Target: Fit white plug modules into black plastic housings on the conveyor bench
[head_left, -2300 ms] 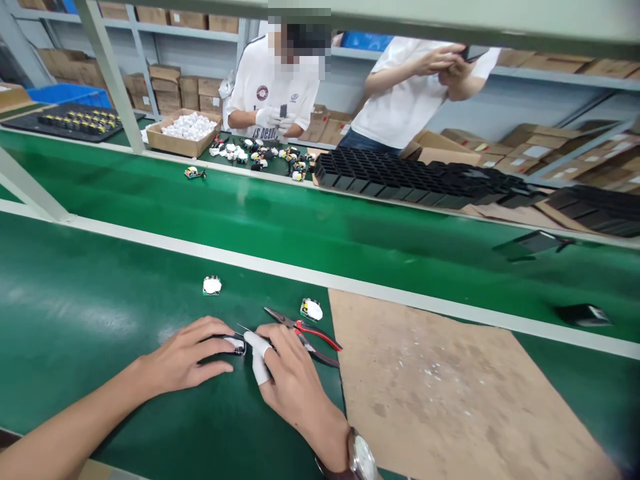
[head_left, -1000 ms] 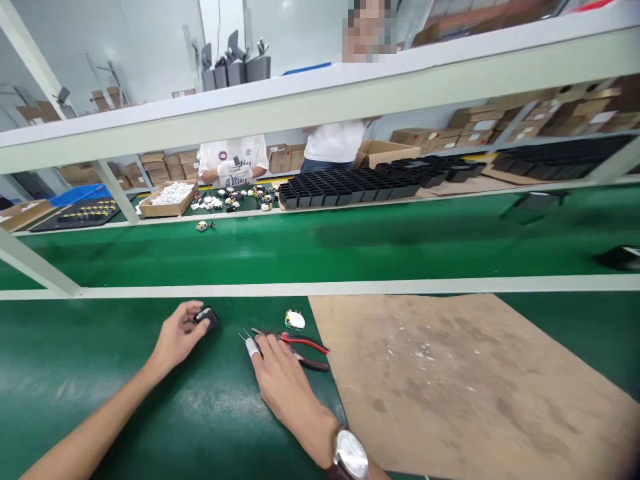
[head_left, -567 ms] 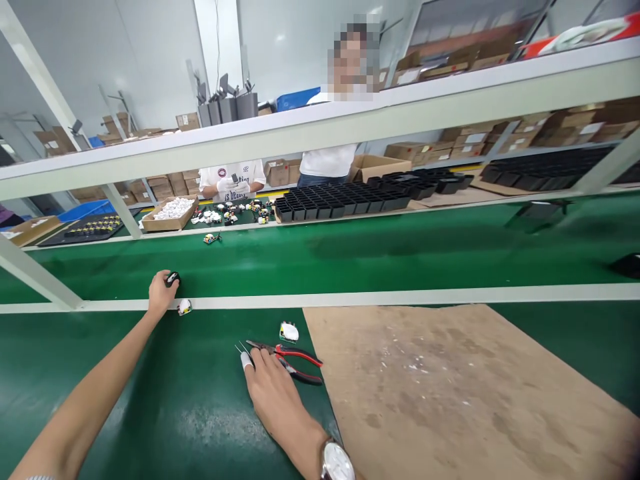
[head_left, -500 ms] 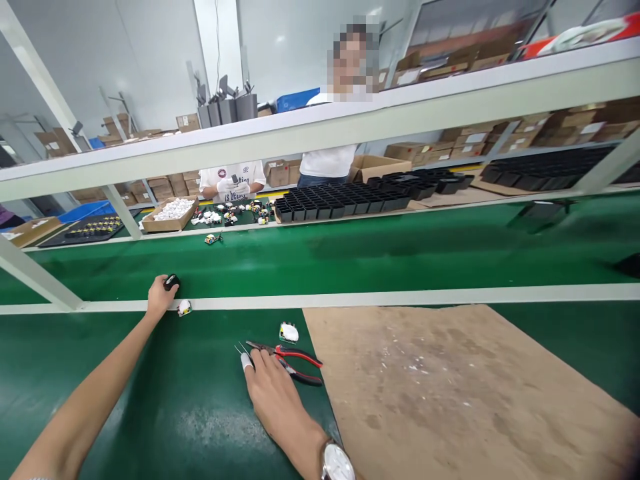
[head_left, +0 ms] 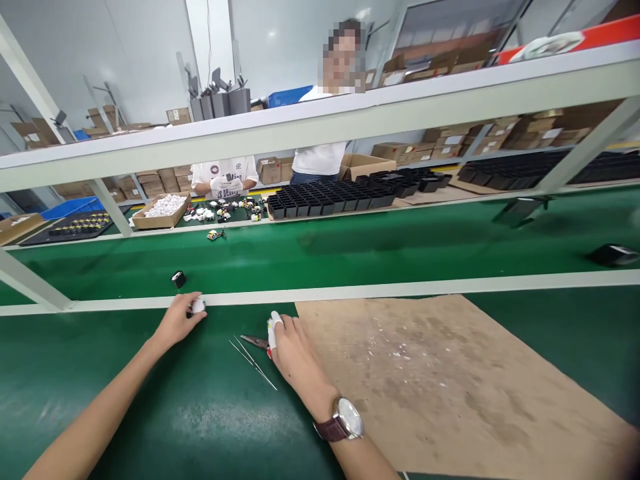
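My left hand (head_left: 177,321) is at the pale rail, thumb and fingers closed around a small circuit board with a white-coated top (head_left: 199,306). My right hand (head_left: 299,350), with a white cover on a fingertip, reaches over the pliers (head_left: 256,341). Its fingers close on another small white-topped circuit board (head_left: 271,333), mostly hidden by them. The pliers' red-and-black handles are largely covered by the hand. Metal tweezers (head_left: 253,362) lie on the green table left of my right hand. Beyond my left hand, a small black housing (head_left: 178,279) rests on the green belt.
Brown cardboard (head_left: 465,387) with white crumbs covers the table at right. The pale rail (head_left: 390,291) borders the green belt (head_left: 350,260); black housings (head_left: 614,255) lie on it. Across stand black trays (head_left: 330,200), a box of white parts (head_left: 163,212) and two people. A shelf beam (head_left: 320,130) crosses overhead.
My left hand has let go of the black housing on the belt and moved to the board by the rail. My right hand has left the tweezers and moved to the other board.
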`<state>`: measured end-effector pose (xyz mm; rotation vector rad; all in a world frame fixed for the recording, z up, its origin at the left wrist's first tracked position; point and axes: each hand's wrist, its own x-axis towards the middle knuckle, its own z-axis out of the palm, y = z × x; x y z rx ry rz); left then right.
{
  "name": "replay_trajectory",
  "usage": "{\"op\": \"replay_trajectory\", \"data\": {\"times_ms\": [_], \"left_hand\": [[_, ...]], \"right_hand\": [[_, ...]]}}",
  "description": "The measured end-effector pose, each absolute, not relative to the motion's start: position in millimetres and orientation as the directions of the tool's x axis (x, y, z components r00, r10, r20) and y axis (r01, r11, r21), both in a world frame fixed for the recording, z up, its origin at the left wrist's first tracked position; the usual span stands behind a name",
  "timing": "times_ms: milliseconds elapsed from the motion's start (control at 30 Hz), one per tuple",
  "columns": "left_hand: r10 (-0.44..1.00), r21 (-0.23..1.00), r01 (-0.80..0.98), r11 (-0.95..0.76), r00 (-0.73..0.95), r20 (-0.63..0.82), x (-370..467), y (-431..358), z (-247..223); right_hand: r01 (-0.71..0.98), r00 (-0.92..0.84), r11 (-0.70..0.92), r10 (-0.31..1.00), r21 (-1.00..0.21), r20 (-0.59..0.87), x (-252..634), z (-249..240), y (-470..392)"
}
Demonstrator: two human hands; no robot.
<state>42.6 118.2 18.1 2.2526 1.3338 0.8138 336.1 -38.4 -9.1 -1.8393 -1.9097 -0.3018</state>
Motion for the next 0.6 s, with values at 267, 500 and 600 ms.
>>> {"op": "replay_trajectory", "data": {"times_ms": [267, 500, 600], "left_hand": [[0.745, 0.707, 0.408, -0.578, 0.617, 0.253, 126, 83, 20], [0.883, 0.743, 0.484, -0.463, 0.328, 0.336, 25, 72, 68], [0.925, 0.737, 0.598, -0.314, 0.017, 0.381, -78, 47, 105]], "right_hand": [[0.962, -0.145, 0.241, 0.848, -0.128, 0.51, 328, -10, -43], [0.887, -0.259, 0.445, 0.702, -0.125, 0.663, 327, -6, -43], [0.746, -0.361, 0.656, 0.54, -0.111, 0.76, 325, -19, -50]]}}
